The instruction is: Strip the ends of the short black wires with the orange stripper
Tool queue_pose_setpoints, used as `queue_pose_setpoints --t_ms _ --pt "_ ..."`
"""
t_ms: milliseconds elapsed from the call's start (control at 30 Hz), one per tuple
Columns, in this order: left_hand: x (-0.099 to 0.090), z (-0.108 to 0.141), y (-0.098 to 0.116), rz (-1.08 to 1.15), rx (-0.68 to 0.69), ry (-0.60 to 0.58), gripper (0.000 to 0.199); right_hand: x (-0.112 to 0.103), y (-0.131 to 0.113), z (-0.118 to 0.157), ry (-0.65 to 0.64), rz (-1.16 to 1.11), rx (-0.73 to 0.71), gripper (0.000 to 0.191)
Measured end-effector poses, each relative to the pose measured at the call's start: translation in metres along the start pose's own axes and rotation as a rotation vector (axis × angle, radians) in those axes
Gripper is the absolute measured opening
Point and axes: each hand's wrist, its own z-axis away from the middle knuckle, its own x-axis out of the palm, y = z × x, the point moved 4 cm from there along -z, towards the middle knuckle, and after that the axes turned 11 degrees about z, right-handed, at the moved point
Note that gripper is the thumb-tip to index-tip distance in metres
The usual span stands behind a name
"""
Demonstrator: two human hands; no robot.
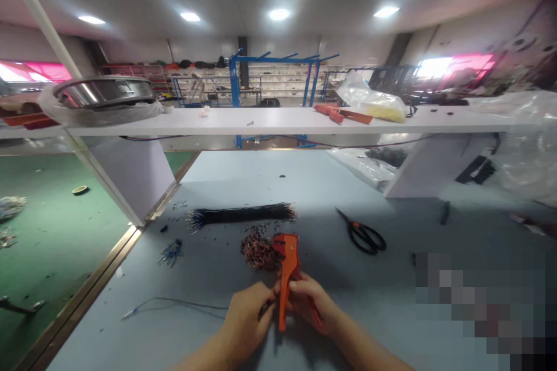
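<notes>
My right hand (314,298) is closed round the handles of an orange wire stripper (288,269), its red jaws pointing away from me. Just left of it, my left hand (250,313) is closed on a thin dark wire (187,303). That wire trails leftward over the table to a pale end. Where its other end lies, between my hands, is hard to see. Beyond the jaws sits a heap of copper-coloured scraps (259,248). Behind the heap lies a long bundle of black wires (241,214). Black-handled scissors (363,233) rest to the right.
A small cluster of blue-tipped pieces (171,252) lies at the left on the blue-grey table (152,342). Across the back runs a white shelf (217,122), carrying a metal ring-shaped part (108,93), another orange tool (335,112) and a plastic bag (369,98).
</notes>
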Motion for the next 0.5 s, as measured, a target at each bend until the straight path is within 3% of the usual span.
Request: queue_pose_setpoints --t_ms 67,167,400,500 --pt "0.0019 -0.0002 -0.0029 0.135 -0.177 -0.005 0.011 -0.0015 0.0005 -0.0007 -0.002 -0.008 0.001 0.029" --pt "0.0037 -0.002 -0.005 0.276 -0.296 -0.018 0.012 -0.0048 0.0017 -0.002 0.003 -0.022 0.005 0.027" --pt "0.0024 -0.0053 -0.0085 0.313 -0.332 -0.139 0.021 -0.0036 0.0015 -0.0026 -0.041 -0.028 -0.015 0.024" --pt "0.0011 -0.0049 -0.0115 0.3 -0.332 -0.128 0.021 -0.0029 0.0015 -0.0018 -0.053 -0.011 -0.027 0.028"
